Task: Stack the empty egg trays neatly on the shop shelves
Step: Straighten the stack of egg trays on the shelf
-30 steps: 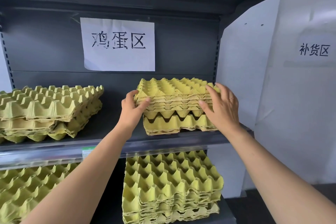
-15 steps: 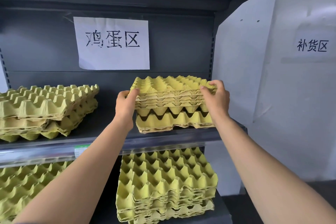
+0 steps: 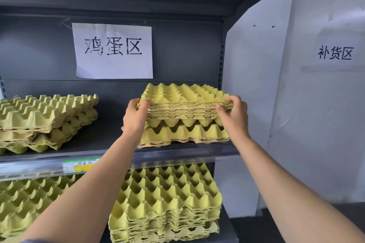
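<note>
Head view, forward and down at a dark metal shelf unit. Both hands clamped on the near corners of a nested bundle of yellow egg trays: left hand at the left corner, thumb on top; right hand at the right corner, fingers curled over the rim. Bundle resting on, or just above, a bottom tray at the right end of the middle shelf; contact not clear, cups seemingly not fully seated, a gap showing between peaks.

Likely step: settling the bundle squarely onto that bottom tray. To do it well:

- Keep the grip even on both corners, level side to side.
- Line up the front edges first, then ease the back down so cups drop into cups.
- Press lightly along the rim; pulp dents and tears easily.
- Check the right edge against the shelf upright, well clear of scraping.

Elsewhere: a looser, skewed stack at the left of the same shelf, probably due for straightening; another stack on the shelf below; a paper sign on the back panel.
</note>
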